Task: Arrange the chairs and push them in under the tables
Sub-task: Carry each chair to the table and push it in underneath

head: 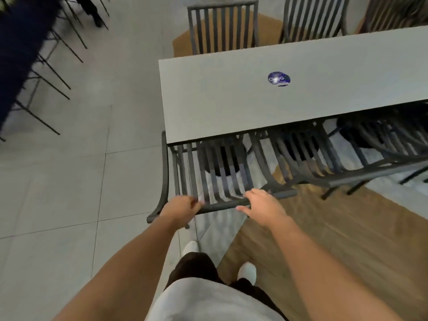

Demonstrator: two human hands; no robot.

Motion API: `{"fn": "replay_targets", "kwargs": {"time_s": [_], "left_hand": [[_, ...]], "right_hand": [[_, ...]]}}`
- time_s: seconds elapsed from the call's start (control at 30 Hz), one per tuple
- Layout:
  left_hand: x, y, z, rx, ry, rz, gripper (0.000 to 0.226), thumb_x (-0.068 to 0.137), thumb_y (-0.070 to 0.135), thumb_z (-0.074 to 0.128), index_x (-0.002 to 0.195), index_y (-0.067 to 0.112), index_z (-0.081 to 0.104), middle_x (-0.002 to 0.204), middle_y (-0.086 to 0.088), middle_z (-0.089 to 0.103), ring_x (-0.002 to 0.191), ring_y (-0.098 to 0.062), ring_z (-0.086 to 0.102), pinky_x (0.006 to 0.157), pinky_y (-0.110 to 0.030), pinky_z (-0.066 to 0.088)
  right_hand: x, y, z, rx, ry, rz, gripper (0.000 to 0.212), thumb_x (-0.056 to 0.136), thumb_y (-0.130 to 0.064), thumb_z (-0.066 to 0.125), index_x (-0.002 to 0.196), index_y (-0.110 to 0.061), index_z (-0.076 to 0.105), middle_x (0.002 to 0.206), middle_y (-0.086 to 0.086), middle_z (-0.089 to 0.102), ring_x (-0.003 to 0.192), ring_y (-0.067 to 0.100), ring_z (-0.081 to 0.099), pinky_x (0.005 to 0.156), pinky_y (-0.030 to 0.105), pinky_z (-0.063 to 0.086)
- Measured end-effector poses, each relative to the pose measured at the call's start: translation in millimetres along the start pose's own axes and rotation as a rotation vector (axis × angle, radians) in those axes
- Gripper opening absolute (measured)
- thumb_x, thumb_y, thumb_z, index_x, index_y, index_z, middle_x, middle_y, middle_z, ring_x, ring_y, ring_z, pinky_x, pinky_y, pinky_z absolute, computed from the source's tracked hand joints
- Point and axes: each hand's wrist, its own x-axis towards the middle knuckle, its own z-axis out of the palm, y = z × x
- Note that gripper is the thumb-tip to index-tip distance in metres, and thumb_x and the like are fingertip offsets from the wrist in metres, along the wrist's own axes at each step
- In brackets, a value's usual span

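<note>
A dark grey slatted chair (215, 174) stands at the near left end of a long grey table (220, 98), its seat under the tabletop. My left hand (183, 208) grips the chair's top rail near its left end. My right hand (261, 203) holds the same rail further right, fingers over it and thumb below. To the right, a second slatted chair (308, 156) and a third chair (391, 144) sit tucked under the same table edge. Across the table stand two more chairs, the left far chair (222, 28) and the right far chair (317, 19).
A round blue sticker (279, 78) lies on the tabletop. Dark thin-legged furniture (39, 66) lines the upper left over pale floor tiles. A wood-patterned floor strip (324, 239) runs at the lower right. My white shoes (246, 272) stand just behind the chair.
</note>
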Motion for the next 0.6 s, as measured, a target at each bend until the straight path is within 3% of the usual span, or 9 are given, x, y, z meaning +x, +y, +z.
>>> {"fn": "replay_targets", "kwargs": {"time_s": [0.13, 0.27, 0.47, 0.6], "left_hand": [[-6, -4, 13, -0.022, 0.02, -0.038, 0.047, 0.095, 0.073, 0.046, 0.097, 0.029, 0.063, 0.08, 0.009, 0.066, 0.066, -0.005, 0.065, 0.064, -0.026, 0.052], [4, -19, 23, 0.007, -0.012, -0.041, 0.046, 0.091, 0.072, 0.056, 0.108, 0.03, 0.064, 0.089, 0.011, 0.064, 0.076, -0.008, 0.06, 0.068, -0.028, 0.047], [28, -42, 37, 0.162, -0.079, -0.119, 0.034, 0.1, 0.042, 0.059, 0.131, 0.028, 0.056, 0.115, 0.002, 0.064, 0.095, -0.017, 0.062, 0.077, -0.03, 0.051], [37, -43, 40, 0.316, -0.111, -0.17, 0.023, 0.104, 0.025, 0.052, 0.125, 0.024, 0.062, 0.105, 0.001, 0.063, 0.082, -0.019, 0.055, 0.073, -0.03, 0.047]], "right_hand": [[8, 12, 6, -0.037, -0.051, -0.03, 0.058, 0.095, -0.058, 0.057, 0.138, -0.02, 0.053, 0.128, -0.001, 0.057, 0.121, 0.02, 0.051, 0.101, 0.037, 0.046], [28, 17, 9, -0.074, -0.099, -0.015, 0.053, 0.094, -0.052, 0.061, 0.136, -0.019, 0.055, 0.128, -0.001, 0.058, 0.12, 0.022, 0.054, 0.1, 0.037, 0.046], [58, 23, 17, -0.137, -0.213, 0.051, 0.033, 0.09, -0.042, 0.067, 0.117, -0.022, 0.064, 0.113, -0.003, 0.059, 0.108, 0.022, 0.06, 0.09, 0.038, 0.052], [71, 29, 23, -0.238, -0.252, 0.053, 0.034, 0.093, -0.031, 0.061, 0.126, -0.023, 0.062, 0.119, 0.0, 0.062, 0.111, 0.025, 0.061, 0.091, 0.041, 0.052]]}}
